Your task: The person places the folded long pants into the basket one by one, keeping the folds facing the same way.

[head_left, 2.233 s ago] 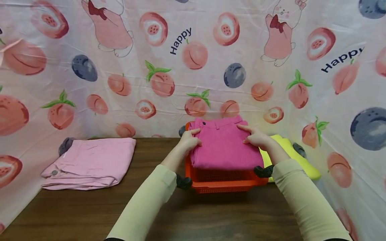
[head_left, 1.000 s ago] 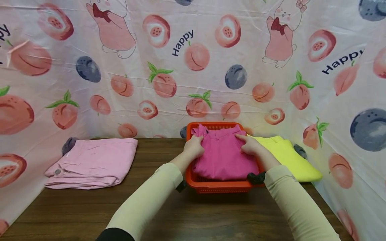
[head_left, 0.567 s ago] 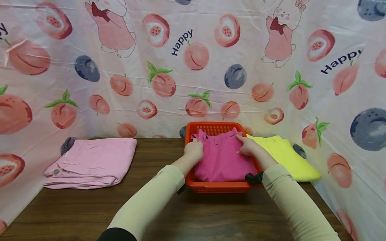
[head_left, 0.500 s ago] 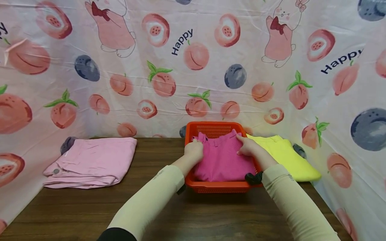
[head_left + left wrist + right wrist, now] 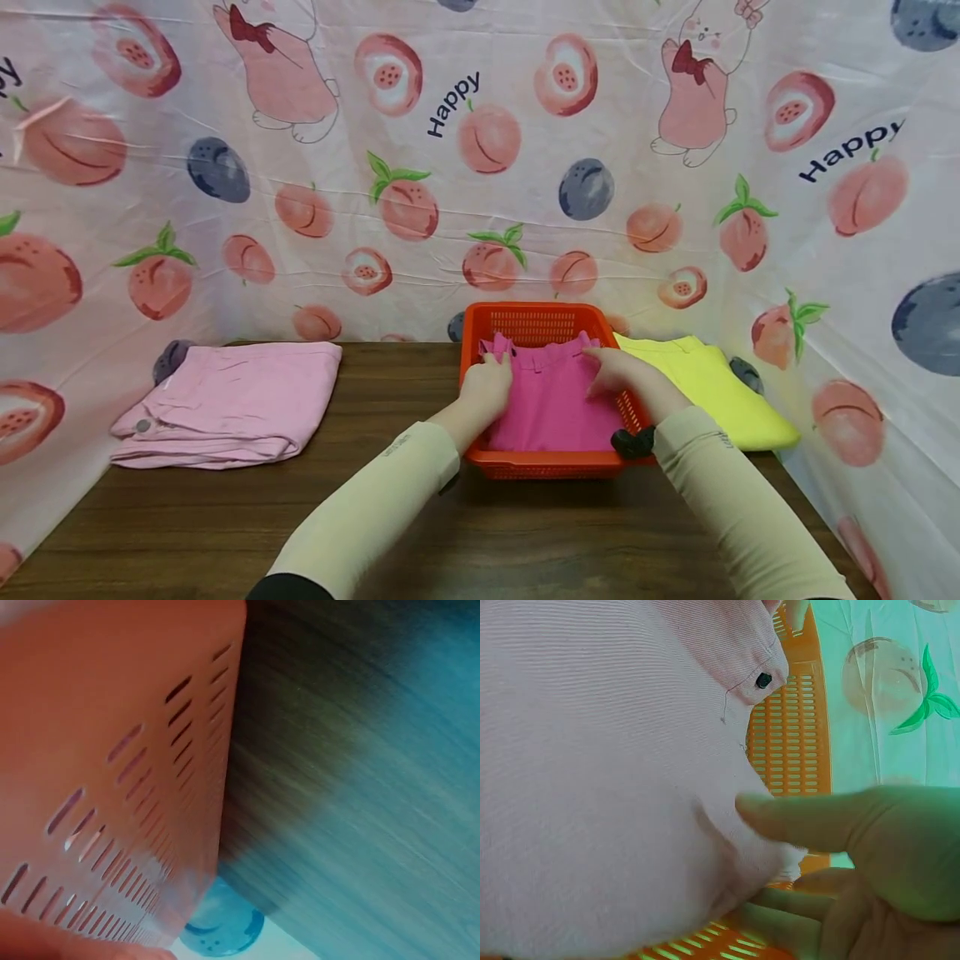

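Folded hot-pink trousers (image 5: pixel 558 412) lie inside a red-orange perforated basket (image 5: pixel 540 460), waistband toward the back. My left hand (image 5: pixel 483 392) holds their left waist corner, inside the basket's left wall. At the right edge of the trousers is my right hand (image 5: pixel 633 377). In the right wrist view, the right thumb (image 5: pixel 802 817) stretches over the cloth while the other fingers (image 5: pixel 787 922) touch its edge from beside and below. A black button (image 5: pixel 763 680) shows on the waistband there. The left wrist view mostly shows the basket's outer side (image 5: pixel 97 682).
Folded light-pink trousers (image 5: pixel 232 400) lie on the left of the brown wooden table (image 5: pixel 405 533). Yellow folded cloth (image 5: pixel 705 392) lies right of the basket, against the side wall. A peach-printed curtain (image 5: pixel 480 208) hangs behind and along both sides.
The hot-pink trousers have come down from above the basket into it, and their waistband has shifted toward me. Most recently, the right thumb and fingers have loosened at the edge.
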Tool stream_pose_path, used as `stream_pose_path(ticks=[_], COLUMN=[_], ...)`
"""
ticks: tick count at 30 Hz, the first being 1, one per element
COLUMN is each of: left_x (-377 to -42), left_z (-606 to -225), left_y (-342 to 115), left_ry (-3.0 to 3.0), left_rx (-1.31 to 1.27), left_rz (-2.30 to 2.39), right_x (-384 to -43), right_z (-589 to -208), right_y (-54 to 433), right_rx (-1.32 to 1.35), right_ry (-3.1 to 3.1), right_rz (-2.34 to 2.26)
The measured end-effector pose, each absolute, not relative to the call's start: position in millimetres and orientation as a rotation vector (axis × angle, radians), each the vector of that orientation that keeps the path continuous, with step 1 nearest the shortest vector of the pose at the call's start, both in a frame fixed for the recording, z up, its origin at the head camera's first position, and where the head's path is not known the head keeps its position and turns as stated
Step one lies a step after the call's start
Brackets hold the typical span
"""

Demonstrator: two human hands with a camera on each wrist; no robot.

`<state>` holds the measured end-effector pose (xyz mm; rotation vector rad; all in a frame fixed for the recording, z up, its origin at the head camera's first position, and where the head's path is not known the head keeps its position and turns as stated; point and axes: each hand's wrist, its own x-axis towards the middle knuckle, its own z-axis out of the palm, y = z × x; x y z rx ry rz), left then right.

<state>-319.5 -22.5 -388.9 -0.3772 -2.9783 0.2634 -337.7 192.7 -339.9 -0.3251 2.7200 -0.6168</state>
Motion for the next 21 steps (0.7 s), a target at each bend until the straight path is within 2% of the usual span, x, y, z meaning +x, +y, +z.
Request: stream_pose_path(ticks=[8,16,21], left_x=[-315.0,-308.2,-292.4], left_z=[-390.6,-387.7,-383.1], left_y=[-34.8,-42.8,-38.4], left_ry=[-2.699,-2.921,-2.962], left_rx=[-0.665,-0.873,-0.927], left_rz=[0.599,0.508,0.589], right_x=[-325.2,-301.1,-282.6], right_z=[-333.6,-335.9,-347.4], right_y=[190.3,191.4,190.1], right_rx=[-0.479,-0.549,-0.718], right_ry=[2.579,2.631,2.694], right_rz=[-0.630,-0.370,-0.169])
